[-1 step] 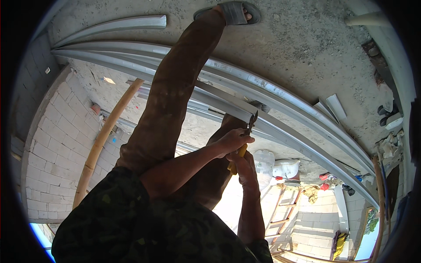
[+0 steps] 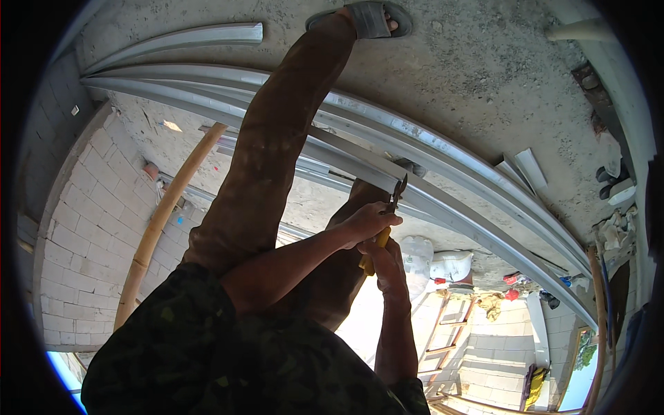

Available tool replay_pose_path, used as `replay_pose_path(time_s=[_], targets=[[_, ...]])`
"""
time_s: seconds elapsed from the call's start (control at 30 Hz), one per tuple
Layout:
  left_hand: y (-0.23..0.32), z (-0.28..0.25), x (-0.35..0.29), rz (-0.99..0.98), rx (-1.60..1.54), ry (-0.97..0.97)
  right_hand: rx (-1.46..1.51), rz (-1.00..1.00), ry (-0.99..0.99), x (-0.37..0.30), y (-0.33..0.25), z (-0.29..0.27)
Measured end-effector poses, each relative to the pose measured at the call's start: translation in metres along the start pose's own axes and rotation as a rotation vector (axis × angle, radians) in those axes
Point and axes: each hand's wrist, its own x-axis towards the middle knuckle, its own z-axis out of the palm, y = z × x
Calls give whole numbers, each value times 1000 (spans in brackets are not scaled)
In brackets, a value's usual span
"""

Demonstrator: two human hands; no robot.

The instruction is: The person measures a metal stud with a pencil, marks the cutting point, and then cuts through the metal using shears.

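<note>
Nearest, the frame's bottom is filled by a camo top (image 2: 180,311). Snips (image 2: 382,237) w/ yellow handles are clasped in both hands: the upper pt by the L hand (image 2: 366,225), the lower handle end by the R hand (image 2: 387,263). Blades are set at the edge of a grey metal channel (image 2: 437,205); whether metal's caught btwn them can't be told. The channel's run diagonally over the floor (image 2: 443,76), from upper L to lower R, & the R leg (image 2: 351,200) is partly covered by it. The view of the channels is blocked by the L leg (image 2: 270,138), stretched right across them; its foot, in a grey sandal (image 2: 370,21), is planted beyond.

Just past the held channel, more long channels (image 2: 429,146) are laid roughly alongside. A shorter piece (image 2: 187,40) is left twd the floor's far L corner, offcuts (image 2: 529,169) twd its R side. A bamboo pole (image 2: 162,225) is leant nr the floor's L edge, w/ a block wall (image 2: 90,228) seen behind. To the R, a clear bag (image 2: 417,256) & white sack (image 2: 451,265) are set down; a wooden frame (image 2: 449,339) is seen farther off.
</note>
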Motion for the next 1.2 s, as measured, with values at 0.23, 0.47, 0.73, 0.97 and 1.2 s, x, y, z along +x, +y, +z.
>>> replay_pose_path(time_s=[0.23, 0.47, 0.73, 0.97, 1.2], targets=[[-1, 0, 4, 4, 23, 33, -36, 33, -6, 2, -5, -4], [-9, -3, 11, -9, -39, 38, -95, 108, -8, 4, -14, 0], [-14, -5, 20, 24, -3, 68, -33, 101, -3, 4, -18, 1], [-17, -6, 27, 91, 1, 112, 74, 42, 67, 4, -14, 11], [-13, -6, 26, 80, 15, 108, 236, 9, 151, -3, 14, 5]])
